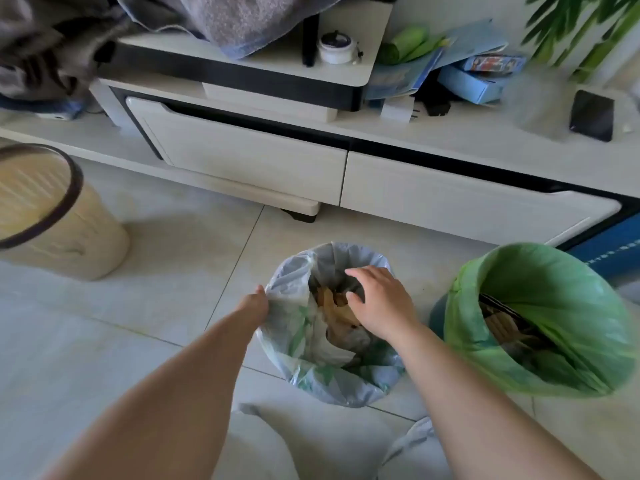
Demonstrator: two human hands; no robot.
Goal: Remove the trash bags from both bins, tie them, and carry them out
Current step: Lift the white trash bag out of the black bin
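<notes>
A pale blue-grey trash bag [298,344] stands open on the tiled floor at centre, with brown scraps and crumpled paper inside. My left hand [254,304] pinches the bag's left rim. My right hand [379,299] hovers over the bag's mouth with fingers spread, holding nothing. To the right a green trash bag [554,306] lines a blue bin [437,315], of which only a sliver shows, and it holds dark and tan rubbish. A cream bin with a dark rim [74,188] stands at the left with no bag in it.
A low white cabinet with drawers [249,164] runs along the back. On it lie a grey towel [242,19], a white jar [336,48], blue boxes [474,81], a green roll [403,43] and a black phone [591,115]. A plant [588,26] is at top right.
</notes>
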